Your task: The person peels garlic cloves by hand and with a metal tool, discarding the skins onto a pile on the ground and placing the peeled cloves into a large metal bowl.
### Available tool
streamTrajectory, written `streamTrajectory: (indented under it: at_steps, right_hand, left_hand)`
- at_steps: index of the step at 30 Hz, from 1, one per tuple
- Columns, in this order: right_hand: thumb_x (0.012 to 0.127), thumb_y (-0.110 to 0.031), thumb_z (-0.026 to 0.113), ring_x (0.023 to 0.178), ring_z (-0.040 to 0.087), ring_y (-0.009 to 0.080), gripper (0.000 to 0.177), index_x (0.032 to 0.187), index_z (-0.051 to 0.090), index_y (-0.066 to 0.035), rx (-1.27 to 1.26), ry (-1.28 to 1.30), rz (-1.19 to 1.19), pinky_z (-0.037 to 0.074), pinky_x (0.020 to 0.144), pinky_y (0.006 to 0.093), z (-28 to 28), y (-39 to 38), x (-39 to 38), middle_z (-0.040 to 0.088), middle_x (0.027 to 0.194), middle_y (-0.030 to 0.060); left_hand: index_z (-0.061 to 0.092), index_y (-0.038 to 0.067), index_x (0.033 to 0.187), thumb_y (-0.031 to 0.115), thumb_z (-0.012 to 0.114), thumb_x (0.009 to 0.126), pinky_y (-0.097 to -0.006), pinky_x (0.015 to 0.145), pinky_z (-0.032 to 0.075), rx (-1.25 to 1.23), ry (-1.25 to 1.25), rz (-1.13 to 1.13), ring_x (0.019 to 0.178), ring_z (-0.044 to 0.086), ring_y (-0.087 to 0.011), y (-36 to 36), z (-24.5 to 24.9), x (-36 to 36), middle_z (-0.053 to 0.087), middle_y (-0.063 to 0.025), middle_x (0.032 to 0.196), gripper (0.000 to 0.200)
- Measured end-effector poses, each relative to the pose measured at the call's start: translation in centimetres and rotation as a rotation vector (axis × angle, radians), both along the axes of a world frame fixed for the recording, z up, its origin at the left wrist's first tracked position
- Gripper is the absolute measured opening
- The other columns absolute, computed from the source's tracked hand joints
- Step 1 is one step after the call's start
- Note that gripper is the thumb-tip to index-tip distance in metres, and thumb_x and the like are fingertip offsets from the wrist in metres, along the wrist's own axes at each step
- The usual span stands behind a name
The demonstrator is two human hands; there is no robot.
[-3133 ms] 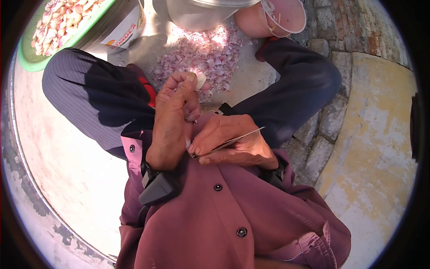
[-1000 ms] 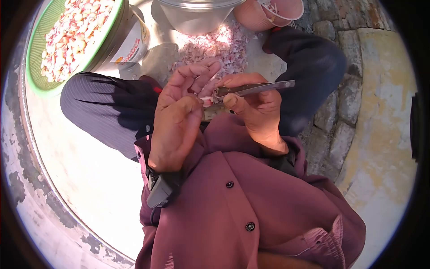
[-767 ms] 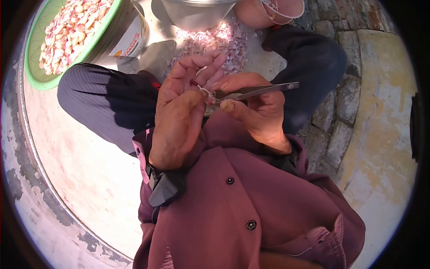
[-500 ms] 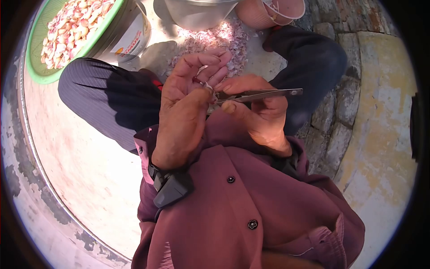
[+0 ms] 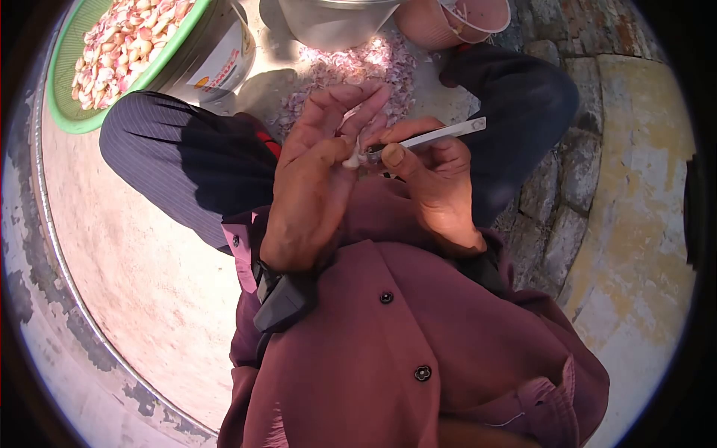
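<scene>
My left hand (image 5: 310, 172) is closed, thumb and fingers pinching a small pale garlic clove (image 5: 353, 160). Its other fingers curl loosely upward. From the right, my right hand (image 5: 433, 172) grips a slim flat metal tool (image 5: 444, 134) between thumb and fingers. The tool's outer end, marked by a small round spot, points up and right. Its working end meets the clove between both hands, partly hidden by my fingers. Below and beyond the hands, a heap of pinkish-white garlic skins (image 5: 373, 63) lies on the ground.
At upper left, a green basket (image 5: 75, 123) full of garlic cloves (image 5: 127, 48) rests on a white bucket (image 5: 224, 71). A grey metal basin (image 5: 328, 30) and a pink basket (image 5: 426, 26) stand beyond the skins. My bent knees flank the heap. Stone paving (image 5: 567, 179) runs along the right.
The metal tool has turned, its outer end rising and shifting slightly left with my right hand. My left hand has rolled a little, and the pale clove now shows more clearly.
</scene>
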State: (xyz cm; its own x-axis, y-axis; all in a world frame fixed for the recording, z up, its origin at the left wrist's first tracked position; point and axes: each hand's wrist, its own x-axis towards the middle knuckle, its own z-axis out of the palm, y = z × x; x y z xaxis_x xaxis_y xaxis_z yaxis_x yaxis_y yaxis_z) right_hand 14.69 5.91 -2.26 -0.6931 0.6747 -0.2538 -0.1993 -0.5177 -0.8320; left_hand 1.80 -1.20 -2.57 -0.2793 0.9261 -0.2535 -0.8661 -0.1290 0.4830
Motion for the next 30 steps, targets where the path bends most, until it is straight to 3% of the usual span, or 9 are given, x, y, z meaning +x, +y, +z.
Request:
streamTrajectory:
  at_steps: [3, 5, 8, 11, 16, 19, 24, 26, 30]
  right_hand:
    - [0.087, -0.008, 0.067, 0.090, 0.065, 0.0191, 0.017, 0.100, 0.059, -0.001, 0.076, 0.001, -0.092, 0.053, 0.081, 0.0300, -1.2, 0.2, -0.3, 0.066, 0.098, 0.0142]
    - [0.087, -0.008, 0.067, 0.090, 0.065, 0.0199, 0.017, 0.099, 0.059, -0.001, 0.103, 0.024, -0.122, 0.053, 0.082, 0.0310, -1.8, 0.4, -0.2, 0.066, 0.098, 0.0146]
    - [0.088, -0.008, 0.067, 0.089, 0.065, 0.0209, 0.015, 0.099, 0.059, -0.001, 0.114, 0.049, -0.147, 0.053, 0.083, 0.0324, -1.6, 0.5, -0.3, 0.066, 0.098, 0.0153]
    - [0.088, -0.008, 0.066, 0.089, 0.065, 0.0207, 0.014, 0.098, 0.059, -0.001, 0.111, 0.048, -0.146, 0.053, 0.083, 0.0323, -1.8, 0.3, -0.5, 0.066, 0.097, 0.0151]
    - [0.088, -0.008, 0.066, 0.088, 0.064, 0.0172, 0.014, 0.099, 0.060, -0.001, 0.169, -0.022, -0.144, 0.052, 0.082, 0.0295, -3.4, 1.5, 0.3, 0.067, 0.096, 0.0126]
    - [0.088, -0.009, 0.066, 0.088, 0.063, 0.0124, 0.017, 0.102, 0.061, -0.002, 0.257, -0.239, -0.220, 0.051, 0.082, 0.0261, -4.7, 2.7, 0.9, 0.067, 0.098, 0.0090]
    - [0.087, -0.007, 0.067, 0.090, 0.062, 0.0120, 0.020, 0.105, 0.060, 0.000, 0.129, -0.147, -0.076, 0.051, 0.082, 0.0258, -1.5, 1.9, 0.3, 0.066, 0.102, 0.0092]
    - [0.087, -0.006, 0.068, 0.091, 0.062, 0.0117, 0.021, 0.105, 0.060, 0.000, 0.125, -0.068, -0.045, 0.050, 0.082, 0.0251, -1.3, 1.7, 0.2, 0.066, 0.103, 0.0095]
    - [0.086, -0.004, 0.068, 0.092, 0.062, 0.0113, 0.021, 0.105, 0.059, 0.001, 0.137, -0.099, 0.012, 0.050, 0.082, 0.0223, -1.2, 1.7, 0.1, 0.066, 0.105, 0.0104]
  left_hand:
    - [0.048, 0.002, 0.117, 0.004, 0.051, 0.091, -0.0323, 0.101, 0.038, -0.131, -0.022, 0.096, 0.124, 0.047, -0.0221, 0.1, -0.3, 0.3, 0.048, -0.0159, 0.131, 0.026]
    - [0.051, 0.004, 0.116, 0.012, 0.062, 0.092, -0.0265, 0.090, 0.043, -0.100, 0.388, 0.156, 0.110, 0.053, -0.0151, -0.5, -1.2, 0.7, 0.055, -0.0104, 0.119, 0.028]
    - [0.054, 0.003, 0.111, 0.003, 0.066, 0.087, -0.0224, 0.083, 0.045, -0.165, 0.464, 0.045, 0.097, 0.055, -0.0092, -1.5, -1.9, 1.2, 0.059, -0.0038, 0.105, 0.027]
    - [0.059, 0.002, 0.104, -0.002, 0.067, 0.085, -0.0193, 0.077, 0.045, -0.199, 0.454, 0.139, 0.086, 0.055, -0.0054, -0.9, -1.6, 1.5, 0.059, 0.0004, 0.097, 0.021]
    - [0.062, 0.000, 0.103, -0.003, 0.066, 0.085, -0.0186, 0.077, 0.045, -0.279, 0.643, 0.188, 0.084, 0.056, -0.0055, -0.9, -2.1, 1.2, 0.059, 0.0004, 0.092, 0.019]
    - [0.061, 0.000, 0.106, -0.004, 0.066, 0.084, -0.0194, 0.076, 0.046, -0.298, 0.753, 0.212, 0.083, 0.058, -0.0068, -1.0, -2.5, 1.0, 0.061, -0.0016, 0.092, 0.023]
    - [0.059, 0.001, 0.110, -0.005, 0.068, 0.080, -0.0220, 0.073, 0.049, -0.347, 0.928, 0.186, 0.081, 0.061, -0.0087, -0.6, -2.2, 1.1, 0.063, -0.0034, 0.089, 0.032]
    - [0.058, 0.002, 0.111, -0.004, 0.069, 0.078, -0.0249, 0.070, 0.051, -0.372, 1.217, 0.096, 0.079, 0.065, -0.0132, -0.6, -1.5, 1.1, 0.065, -0.0077, 0.089, 0.035]
    - [0.057, 0.002, 0.111, -0.004, 0.068, 0.078, -0.0265, 0.068, 0.052, -0.373, 1.369, 0.094, 0.078, 0.067, -0.0171, -0.7, -0.7, 1.0, 0.065, -0.0102, 0.089, 0.035]
